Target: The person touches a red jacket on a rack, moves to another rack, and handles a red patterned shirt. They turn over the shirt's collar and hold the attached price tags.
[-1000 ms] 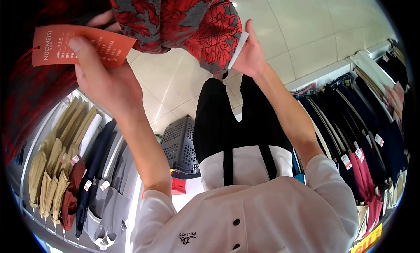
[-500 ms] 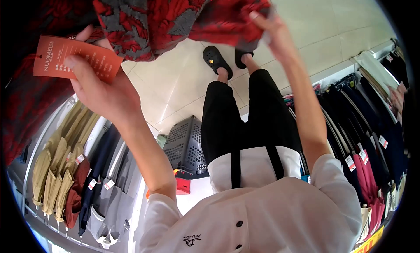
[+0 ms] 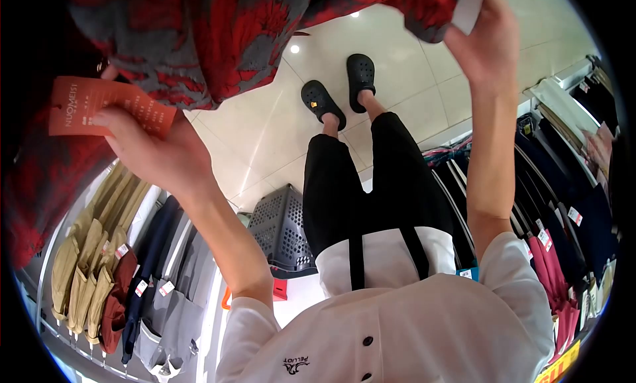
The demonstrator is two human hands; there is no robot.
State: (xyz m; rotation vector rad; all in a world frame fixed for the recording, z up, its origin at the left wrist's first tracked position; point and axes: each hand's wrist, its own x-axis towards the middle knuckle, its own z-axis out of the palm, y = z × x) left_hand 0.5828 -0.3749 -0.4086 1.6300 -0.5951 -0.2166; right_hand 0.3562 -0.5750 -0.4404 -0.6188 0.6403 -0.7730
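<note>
My left hand (image 3: 159,144) is closed on an orange-red hang tag (image 3: 83,111) printed "NUOMEISI", its thumb lying across the front. Around and above that tag hangs a red and grey patterned garment (image 3: 199,45) with a crinkled surface, running across the top of the view. At its far right edge, my right hand (image 3: 487,48) is raised and closed around a pale, tag-like piece (image 3: 468,8) next to the cloth. The right fingertips are partly hidden and slightly blurred.
Racks on both sides hold hanging trousers, tan pairs (image 3: 83,270) at left and dark pairs (image 3: 583,230) at right. A grey perforated basket (image 3: 281,227) stands beside my legs. Light floor tiles (image 3: 265,118) lie under my black clogs (image 3: 361,75).
My right hand has moved up and to the right along the garment, and the pale piece now shows in it. The left hand and tag have dropped slightly in view.
</note>
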